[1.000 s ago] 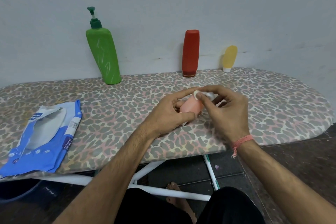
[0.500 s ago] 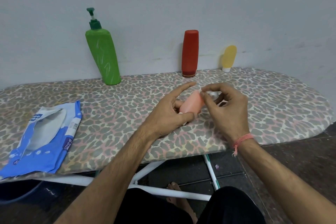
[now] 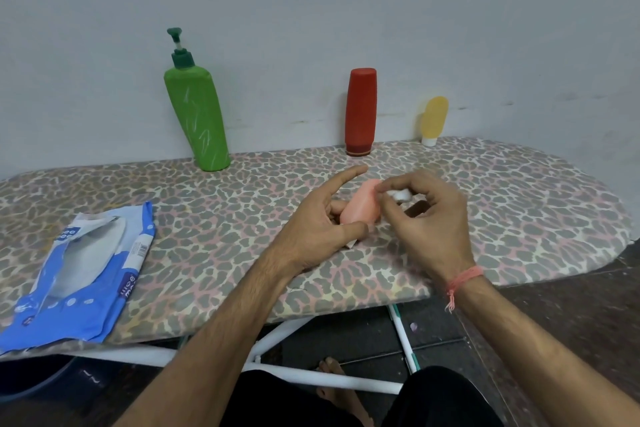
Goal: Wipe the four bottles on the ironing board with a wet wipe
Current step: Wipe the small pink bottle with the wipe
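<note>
My left hand (image 3: 313, 229) grips the pink bottle (image 3: 360, 206); at its 3 o'clock, right hand (image 3: 427, 218) fingers pinch the wet wipe (image 3: 401, 195).

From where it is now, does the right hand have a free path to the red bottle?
Probably yes. The red bottle stands upright at the board's far edge, with bare board between it and the right hand. But that hand pinches the wipe, so it isn't free to grip.

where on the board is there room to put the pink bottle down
Free: the stretch of ironing board right of the right hand, and the patch between the wet wipe pack and left hand. Crowded: the back edge by the green pump bottle, red bottle, yellow bottle.
</note>
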